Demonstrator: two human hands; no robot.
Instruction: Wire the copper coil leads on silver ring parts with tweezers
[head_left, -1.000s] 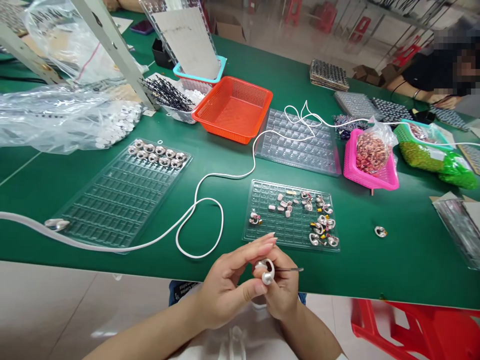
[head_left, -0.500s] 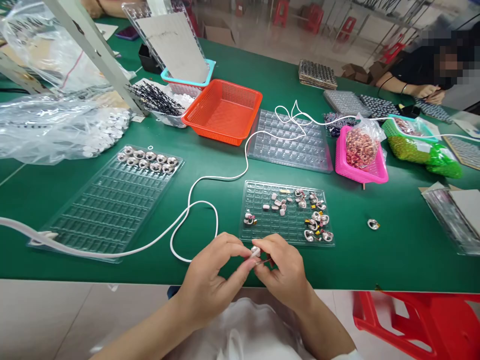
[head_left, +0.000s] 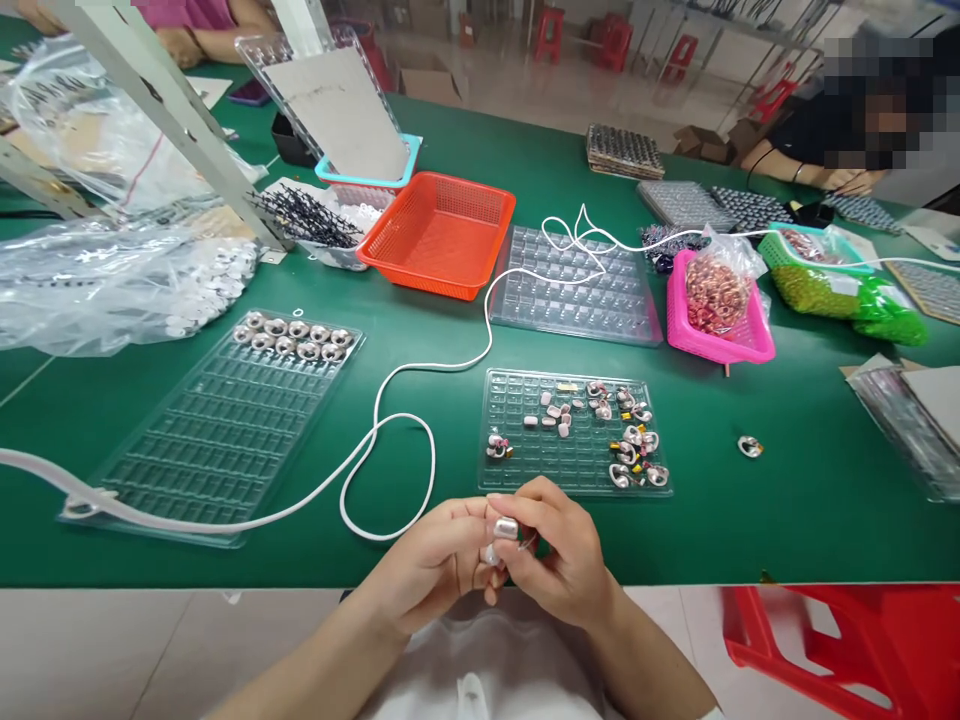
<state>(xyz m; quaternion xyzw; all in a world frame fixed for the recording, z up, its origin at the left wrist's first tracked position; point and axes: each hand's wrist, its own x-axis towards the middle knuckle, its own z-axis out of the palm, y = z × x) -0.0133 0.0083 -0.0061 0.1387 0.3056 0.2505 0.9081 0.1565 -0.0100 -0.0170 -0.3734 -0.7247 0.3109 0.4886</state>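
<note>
Just above the table's front edge, my left hand (head_left: 435, 555) and my right hand (head_left: 559, 545) meet. Between their fingertips is a small shiny silver shell part (head_left: 506, 528) with a rounded rectangular face. A second silvery bit shows just below it; whether it belongs to the same piece I cannot tell. Both hands are closed around this part, and a thin dark edge sticks out by the right fingers. Right beyond the hands lies a clear compartment tray (head_left: 525, 470), holding small pale caps (head_left: 553, 411) and several silvery shells with amber strips (head_left: 634, 440).
A longer clear tray (head_left: 202, 430) with silvery shells in its far rows lies left. A white cable (head_left: 427, 366) loops across the green table. Beyond are an orange basket (head_left: 442, 240) and a pink basket (head_left: 720, 345). One loose shell (head_left: 749, 446) lies right. A co-worker (head_left: 817, 140) sits opposite.
My hands have come slightly down and nearer my body, and the silver part has turned so its broad shiny face shows. The left fingers have curled further under it.
</note>
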